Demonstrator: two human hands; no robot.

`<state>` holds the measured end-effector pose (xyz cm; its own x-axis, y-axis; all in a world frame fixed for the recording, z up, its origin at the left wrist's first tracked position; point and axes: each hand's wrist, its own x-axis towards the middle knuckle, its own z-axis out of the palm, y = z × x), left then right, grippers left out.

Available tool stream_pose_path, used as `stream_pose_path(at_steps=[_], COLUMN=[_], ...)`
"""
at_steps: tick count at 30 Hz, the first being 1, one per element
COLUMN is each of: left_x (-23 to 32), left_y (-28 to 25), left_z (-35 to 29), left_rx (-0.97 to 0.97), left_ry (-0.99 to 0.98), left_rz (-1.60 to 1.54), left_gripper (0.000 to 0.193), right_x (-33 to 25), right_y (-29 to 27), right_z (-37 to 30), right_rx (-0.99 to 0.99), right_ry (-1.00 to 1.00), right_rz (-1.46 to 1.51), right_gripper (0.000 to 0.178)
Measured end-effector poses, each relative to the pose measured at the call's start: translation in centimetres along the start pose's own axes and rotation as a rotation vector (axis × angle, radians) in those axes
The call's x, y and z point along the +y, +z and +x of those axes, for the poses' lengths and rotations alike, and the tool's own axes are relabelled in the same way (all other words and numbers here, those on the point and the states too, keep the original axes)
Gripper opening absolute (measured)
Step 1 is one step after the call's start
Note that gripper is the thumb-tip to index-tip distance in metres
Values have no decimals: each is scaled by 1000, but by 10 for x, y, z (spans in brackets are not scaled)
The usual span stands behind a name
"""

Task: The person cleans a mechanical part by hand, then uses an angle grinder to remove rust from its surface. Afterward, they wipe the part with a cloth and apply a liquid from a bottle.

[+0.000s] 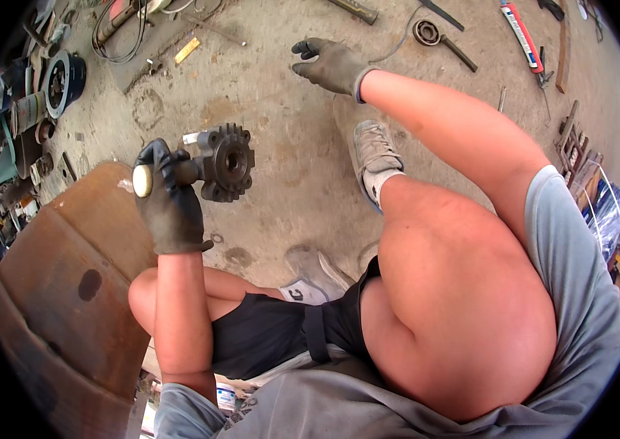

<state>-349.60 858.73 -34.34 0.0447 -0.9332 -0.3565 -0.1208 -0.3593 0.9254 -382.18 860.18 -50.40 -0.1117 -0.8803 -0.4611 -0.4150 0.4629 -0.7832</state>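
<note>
Dark metal, toothed around its rim and lobed across its face, makes up the gear piece (219,167) that I hold up over the floor in front of me, to my left. My left hand (171,197) is closed around its stubby shaft (188,173), fingers wrapped over the top, so the teeth stand clear of my glove and the bored centre faces away to my right. I judge that the shaft is the natural place to grip: it is smooth and narrow, while the toothed end likely carries much of the weight. A pale, rounded end (142,181) shows on the other side of my fist; I cannot tell whether it is part of the same shaft. A pale cylinder (194,137) shows just behind the gear; whether it is joined on, I cannot tell either.

My right hand (333,67), also gloved, is empty, its fingers apart over the concrete (280,132), perhaps stretched out to balance my crouch. My shoe (377,151) is planted below it. A curved rusty panel (68,293) lies beside me on the left. Farther out are a dark ring (427,32) with a rod (460,54) next to it, a red-and-white tube (520,36) and a yellow strip (187,50).
</note>
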Motion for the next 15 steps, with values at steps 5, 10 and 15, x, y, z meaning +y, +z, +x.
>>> stream_pose_path(at_steps=[5,10,15], left_x=[4,23,23], left_y=[12,50,108], left_z=[3,8,43], left_rx=[-89,-271,-429], left_ry=[56,45,139], left_rz=[17,162,383], left_gripper=[20,25,26], right_x=[0,12,30], right_y=[-16,-41,-69], right_z=[7,18,22], right_rx=[54,268,372], right_ry=[18,33,106], right_rz=[69,111,105], right_gripper=[54,52,52])
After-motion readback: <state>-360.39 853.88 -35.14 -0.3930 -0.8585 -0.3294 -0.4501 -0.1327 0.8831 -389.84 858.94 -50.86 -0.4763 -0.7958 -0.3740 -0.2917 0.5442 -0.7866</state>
